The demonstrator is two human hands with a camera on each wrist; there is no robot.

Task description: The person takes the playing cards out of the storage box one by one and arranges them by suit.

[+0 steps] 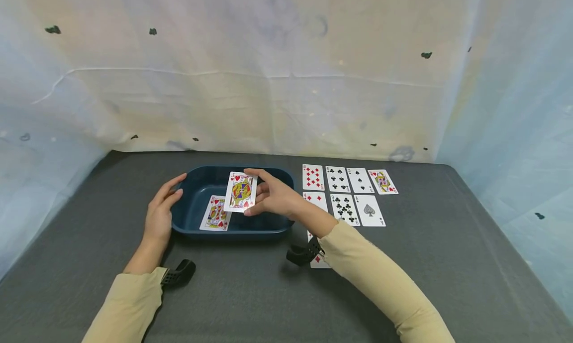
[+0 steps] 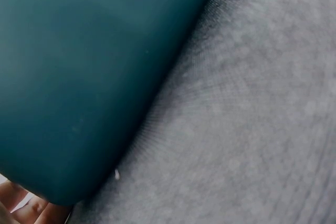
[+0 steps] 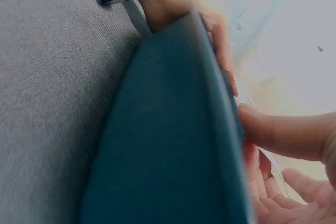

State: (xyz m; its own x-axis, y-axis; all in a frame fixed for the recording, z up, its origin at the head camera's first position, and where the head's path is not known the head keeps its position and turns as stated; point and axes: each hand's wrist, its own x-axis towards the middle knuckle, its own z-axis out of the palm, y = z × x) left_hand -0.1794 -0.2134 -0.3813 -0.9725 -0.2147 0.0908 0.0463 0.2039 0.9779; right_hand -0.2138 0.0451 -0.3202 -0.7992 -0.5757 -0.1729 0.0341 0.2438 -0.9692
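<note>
A dark blue plastic tub point(image 1: 188, 203) stands on the grey cloth. My left hand point(image 1: 158, 213) grips its left end, fingers and thumb at the rim; in the left wrist view its fingers point(image 2: 34, 208) show at the tub's corner. Over the tub, my right hand point(image 1: 277, 196) pinches a heart face playing card point(image 1: 240, 192) by its right edge, face up and slightly tilted. Another red face card point(image 1: 215, 214) lies face up inside the tub, partly overlapped by the held one. In the right wrist view the right thumb point(image 3: 283, 132) presses on the card, seen nearly edge-on.
Right of the tub, playing cards lie face up in rows, among them a diamond card point(image 1: 313, 177), club cards point(image 1: 337, 179), a face card point(image 1: 383, 181) and an ace of spades point(image 1: 369, 210). My right forearm point(image 1: 380, 278) covers some lower ones. A draped cloth point(image 1: 286, 109) rises behind.
</note>
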